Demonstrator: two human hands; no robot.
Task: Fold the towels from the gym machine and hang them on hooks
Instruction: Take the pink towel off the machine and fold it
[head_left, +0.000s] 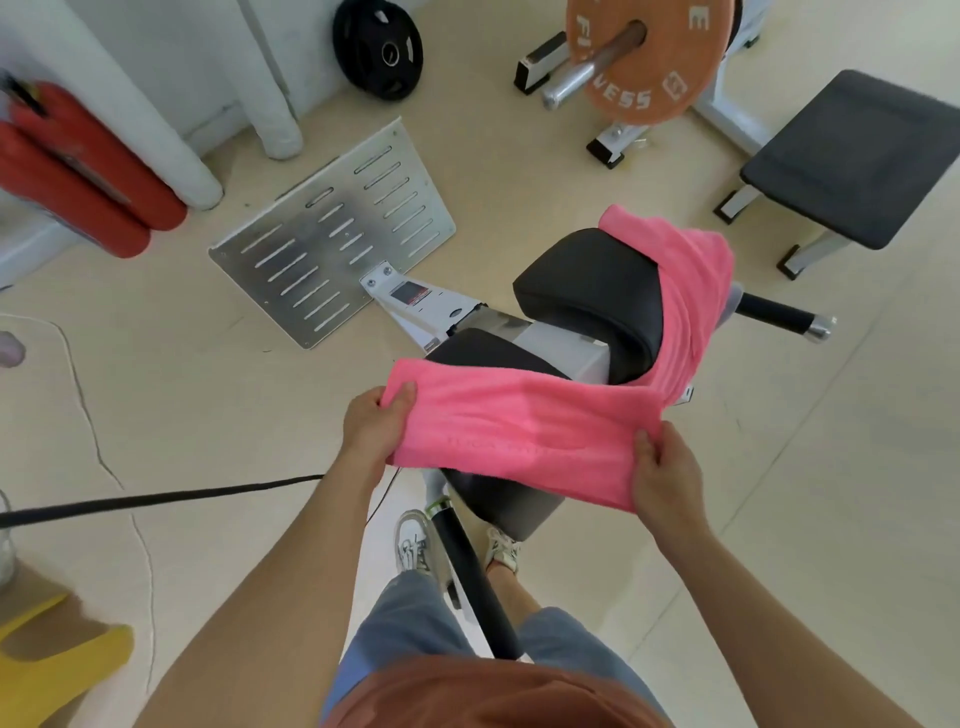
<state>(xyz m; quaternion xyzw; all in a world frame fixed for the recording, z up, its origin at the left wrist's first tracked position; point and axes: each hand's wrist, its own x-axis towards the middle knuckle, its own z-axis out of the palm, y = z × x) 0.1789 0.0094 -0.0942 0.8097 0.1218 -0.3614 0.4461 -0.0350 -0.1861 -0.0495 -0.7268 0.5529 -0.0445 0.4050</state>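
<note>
Hands (373, 427) (666, 467) pinching pink towel (519, 426) ends

Bare floor (779, 493) lies open right of the gym machine (561, 358) and on the near left, crossed only by a black cable (156, 500). The slotted footplate (332, 234) blocks the far left, a bench (857, 156) the far right, a black handle bar (472, 571) the near side.

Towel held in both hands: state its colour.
Plain pink towel, clearest in the head view.
</note>
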